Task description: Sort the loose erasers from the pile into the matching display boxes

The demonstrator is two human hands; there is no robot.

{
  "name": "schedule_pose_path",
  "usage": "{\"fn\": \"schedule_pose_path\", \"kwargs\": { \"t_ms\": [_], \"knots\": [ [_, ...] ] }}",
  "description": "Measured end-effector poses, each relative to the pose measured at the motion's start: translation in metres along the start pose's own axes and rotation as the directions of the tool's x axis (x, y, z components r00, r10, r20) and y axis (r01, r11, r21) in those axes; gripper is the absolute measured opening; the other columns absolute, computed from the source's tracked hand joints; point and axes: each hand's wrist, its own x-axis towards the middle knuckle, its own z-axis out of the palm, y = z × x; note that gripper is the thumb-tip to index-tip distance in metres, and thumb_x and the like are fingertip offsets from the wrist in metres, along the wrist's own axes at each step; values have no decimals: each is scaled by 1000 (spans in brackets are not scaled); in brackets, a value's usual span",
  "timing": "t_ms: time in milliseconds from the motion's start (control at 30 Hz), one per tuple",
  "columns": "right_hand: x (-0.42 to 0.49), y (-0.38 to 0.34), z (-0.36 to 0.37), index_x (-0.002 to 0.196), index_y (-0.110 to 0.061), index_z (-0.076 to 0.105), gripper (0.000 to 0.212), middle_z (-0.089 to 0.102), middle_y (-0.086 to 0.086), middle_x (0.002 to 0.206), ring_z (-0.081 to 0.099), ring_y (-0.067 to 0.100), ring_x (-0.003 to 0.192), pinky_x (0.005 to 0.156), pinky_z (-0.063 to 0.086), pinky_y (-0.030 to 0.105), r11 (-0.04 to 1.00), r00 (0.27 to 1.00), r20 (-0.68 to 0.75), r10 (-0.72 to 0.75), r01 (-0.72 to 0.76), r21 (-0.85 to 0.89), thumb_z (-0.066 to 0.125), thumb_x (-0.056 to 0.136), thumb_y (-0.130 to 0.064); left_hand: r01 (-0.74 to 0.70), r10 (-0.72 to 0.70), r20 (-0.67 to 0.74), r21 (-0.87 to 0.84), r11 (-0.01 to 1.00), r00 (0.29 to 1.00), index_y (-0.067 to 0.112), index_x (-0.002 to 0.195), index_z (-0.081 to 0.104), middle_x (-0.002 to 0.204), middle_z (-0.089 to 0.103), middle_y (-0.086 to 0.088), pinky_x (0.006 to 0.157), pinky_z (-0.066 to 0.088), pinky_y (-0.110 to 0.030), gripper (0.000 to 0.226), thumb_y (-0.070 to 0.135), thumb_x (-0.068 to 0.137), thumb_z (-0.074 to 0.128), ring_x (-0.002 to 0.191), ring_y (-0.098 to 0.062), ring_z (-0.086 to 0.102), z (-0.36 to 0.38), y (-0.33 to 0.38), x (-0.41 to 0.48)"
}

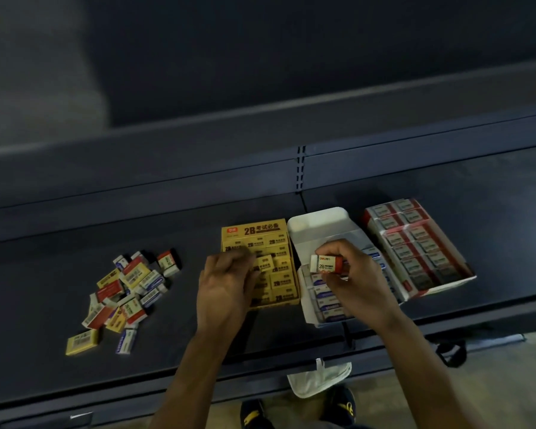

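Observation:
A pile of loose erasers [127, 292] in yellow, red and blue-white sleeves lies on the dark shelf at the left. Three display boxes stand side by side. The yellow box [254, 230] is in the middle, the white box [319, 222] with blue-white erasers is beside it, and the red box [440, 289] is at the right. My left hand [226, 286] is over the yellow box's left side, its curled fingers pinching a pale yellow eraser [265, 263] among the packed ones. My right hand [353, 283] holds an orange-and-white 2B eraser [327, 264] above the white box.
The shelf's front edge [260, 376] runs below my forearms, with a white tag [319, 379] hanging from it. My shoes [341, 404] stand on the floor underneath. A dark back panel with a slotted upright [300, 168] rises behind the boxes.

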Motion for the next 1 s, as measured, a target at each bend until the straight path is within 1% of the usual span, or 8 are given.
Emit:
{"fn": "schedule_pose_path", "kwargs": {
  "t_ms": [100,233,467,567,667,800,867,1000],
  "knots": [
    [1,6,-7,94,-34,55,36,57,-14,97,56,-7,89,69,44,4,1000,1000,-26,-1,0,-13,64,81,-2,-34,34,-3,2,999,999,18,108,66,112,57,1,74,51,-40,37,41,88,44,94,-23,52,3,-5,-1],
    [3,12,-12,99,-30,59,32,50,-14,106,56,0,93,73,49,12,998,999,-51,-10,7,-54,67,80,-5,-57,57,-8,24,998,998,17,105,68,113,56,1,72,48,-38,37,41,88,45,94,-22,51,0,-9,-3],
    [5,12,-17,103,-26,63,30,50,-24,100,53,-13,85,70,43,0,996,1000,-20,-5,3,-87,69,80,-8,-36,36,-3,91,995,999,18,105,68,111,58,1,70,47,-38,36,39,89,44,95,-23,51,5,-9,-6],
    [5,15,-17,104,-26,64,31,54,-19,102,53,-14,84,71,42,-1,994,999,-22,-23,20,-105,70,80,-9,6,-3,-34,96,995,999,17,102,70,108,61,0,70,50,-39,22,30,86,62,92,-26,55,5,-6,-7],
    [5,21,-19,104,-30,64,32,58,-14,106,57,-6,89,72,47,6,994,1000,-17,-12,10,-108,70,80,-10,47,-45,-28,84,995,999,17,100,71,107,61,0,75,51,-42,22,23,79,72,91,-25,58,5,-3,-6],
    [5,29,-22,104,-33,64,34,61,-15,107,58,10,102,83,54,31,990,999,-21,-42,39,-133,72,78,-12,39,-39,-6,29,999,999,21,110,66,114,59,5,86,46,-37,34,38,87,48,99,-19,57,5,10,-4],
    [5,32,-25,104,-30,64,33,63,-13,106,59,13,101,83,54,35,983,996,-34,-81,74,-165,72,77,-12,41,-41,-38,-6,999,998,21,113,66,114,59,4,84,48,-38,36,37,87,46,99,-21,56,4,23,0],
    [4,35,-32,104,-24,65,30,63,-9,105,60,11,98,78,53,21,967,988,-48,-144,130,-220,69,79,-8,15,-15,-72,-3,1000,997,18,112,67,111,61,2,84,49,-39,30,28,84,59,102,-22,54,8,49,5]
  ]
}}
